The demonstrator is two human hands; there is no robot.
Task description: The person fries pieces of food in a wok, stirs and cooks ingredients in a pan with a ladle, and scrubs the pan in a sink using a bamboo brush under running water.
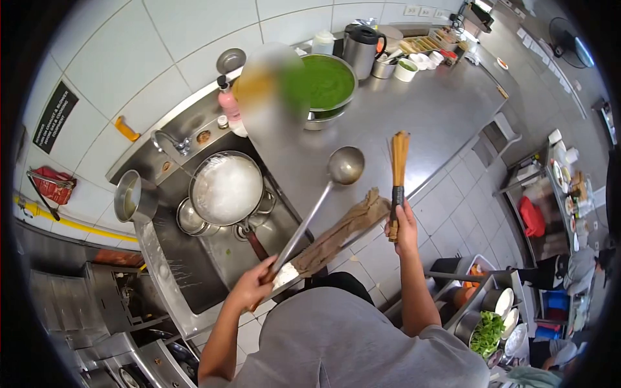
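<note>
My left hand (251, 284), at the sink's front corner, is wrapped round the wooden handle end of a long ladle (346, 165). The ladle's metal bowl is over the steel counter. My right hand (404, 229) grips the dark-wrapped handle of a bamboo wok brush (400, 165), bristles pointing away from me. A crumpled brown cloth (343, 233) lies along the counter's front edge between my hands. In the sink (200, 284), a pan (228, 187) full of white, frothy water rests over other metal vessels, its brown handle towards me.
Water runs from the faucet (171, 142) towards the pan. A pot of green sauce (328, 81) stands at the counter's back, partly blurred, near a steel jug (361, 50). A pink pump bottle (228, 103) is behind the sink. Leafy greens (486, 333) sit at lower right.
</note>
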